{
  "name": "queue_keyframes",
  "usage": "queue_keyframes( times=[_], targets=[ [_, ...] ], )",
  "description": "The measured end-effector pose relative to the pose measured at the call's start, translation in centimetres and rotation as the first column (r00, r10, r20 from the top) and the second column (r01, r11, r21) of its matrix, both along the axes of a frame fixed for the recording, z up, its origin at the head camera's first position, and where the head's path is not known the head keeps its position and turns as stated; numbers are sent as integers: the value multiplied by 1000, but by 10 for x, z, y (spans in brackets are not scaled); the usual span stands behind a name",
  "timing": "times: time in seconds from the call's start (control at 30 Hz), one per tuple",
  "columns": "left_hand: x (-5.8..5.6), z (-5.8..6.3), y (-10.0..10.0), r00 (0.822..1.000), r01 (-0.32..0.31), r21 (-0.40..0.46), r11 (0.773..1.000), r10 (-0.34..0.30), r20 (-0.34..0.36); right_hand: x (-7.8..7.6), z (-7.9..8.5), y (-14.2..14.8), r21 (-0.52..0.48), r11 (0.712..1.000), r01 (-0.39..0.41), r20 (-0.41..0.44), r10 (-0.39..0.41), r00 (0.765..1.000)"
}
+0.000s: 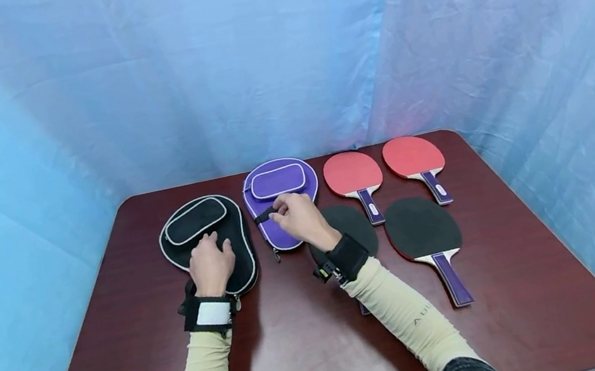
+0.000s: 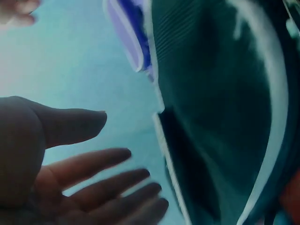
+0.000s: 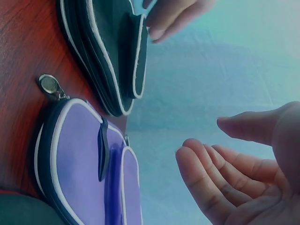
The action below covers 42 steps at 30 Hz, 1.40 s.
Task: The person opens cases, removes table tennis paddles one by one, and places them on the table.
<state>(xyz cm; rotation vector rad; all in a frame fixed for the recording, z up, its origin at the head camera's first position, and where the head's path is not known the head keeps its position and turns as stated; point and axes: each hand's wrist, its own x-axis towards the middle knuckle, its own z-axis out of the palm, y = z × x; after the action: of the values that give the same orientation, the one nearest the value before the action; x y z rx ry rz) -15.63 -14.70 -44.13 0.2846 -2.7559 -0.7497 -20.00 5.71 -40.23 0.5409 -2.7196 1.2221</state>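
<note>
A black paddle case [image 1: 235, 233] with white piping lies at the left of the table, its small front pocket toward the far side. Above it hovers my left hand [image 1: 212, 263], fingers spread apart; the left wrist view shows a gap between the fingers and the case. A purple paddle case [image 1: 282, 234] lies to its right, with a black strap [image 3: 103, 149] across its front and a zipper pull [image 3: 49, 84] at one end. Over this case is my right hand [image 1: 302, 218], its fingers loosely bent with nothing between thumb and fingertips in the right wrist view.
Two red-faced table tennis paddles [image 1: 352, 172] [image 1: 413, 155] lie at the back right. Nearer lie two black-faced paddles [image 1: 422, 228] [image 1: 352, 222], the left one partly hidden by my right forearm. Blue curtains [image 1: 256, 63] surround the brown table [image 1: 523, 305].
</note>
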Motion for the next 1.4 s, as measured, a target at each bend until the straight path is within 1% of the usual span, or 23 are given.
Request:
queue_keyframes(
  times=[0.07,0.13,0.17,0.23,0.37,0.53,0.77,0.93,1.1,1.23,1.4],
  targets=[
    [-4,-8,4,997,17,-42,999,-14,74,0,1,2,-8,1000,1,-4,-1,1000],
    [-7,-16,7,989,42,-71,997,-31,144,1,0,3,-14,1000,-1,-2,1,1000],
    [-8,-20,9,985,50,-80,996,-36,171,1,0,4,-16,1000,-3,-1,3,1000],
    [-8,-27,10,979,60,-87,994,-42,198,2,-1,6,-21,1000,-7,1,7,1000],
    [-9,-33,12,979,69,-85,994,-51,195,2,-2,9,-38,999,-1,-7,0,1000],
    [-10,-32,9,975,93,-79,993,-74,210,1,-4,9,-50,999,1,-11,-1,1000],
    [-13,-31,1,966,169,-96,981,-146,215,0,-7,9,-46,999,2,-7,-2,1000],
    [-17,-30,-4,960,198,-93,976,-174,222,1,-8,9,-48,999,4,-1,-4,1000],
    [-24,-34,-13,957,223,-87,971,-201,212,1,-8,10,-59,998,-1,6,1,1000],
    [-32,-35,-22,947,245,-69,967,-223,231,1,-8,13,-66,998,-1,22,2,1000],
    [-43,-37,-34,931,286,-66,956,-261,253,0,-9,15,-73,997,16,25,-14,1000]
  ],
)
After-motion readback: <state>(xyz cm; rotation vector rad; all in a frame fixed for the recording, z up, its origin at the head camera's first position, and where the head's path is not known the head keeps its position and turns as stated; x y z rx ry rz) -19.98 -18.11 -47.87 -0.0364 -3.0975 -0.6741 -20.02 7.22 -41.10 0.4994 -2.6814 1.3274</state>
